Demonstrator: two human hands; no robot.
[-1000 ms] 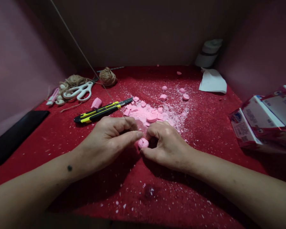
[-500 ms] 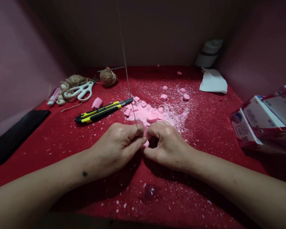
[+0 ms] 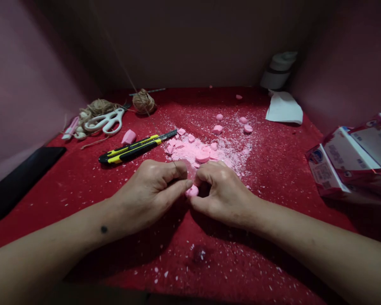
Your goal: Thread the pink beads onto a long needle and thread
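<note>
The right grip (image 3: pixel 222 192) grasps a small, rounded, chalky pink lump (image 3: pixel 193 191) at its fingertips, just beside the left grip (image 3: pixel 155 190), which pinches a thin, pale string (image 3: pixel 132 84) over the red bench (image 3: pixel 282 169).

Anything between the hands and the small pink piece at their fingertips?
Nothing visible. The right hand holds the pink piece; the left hand has its thumb tip right at it, contact unclear. The utility knife lies beyond the left hand, not between.
</note>
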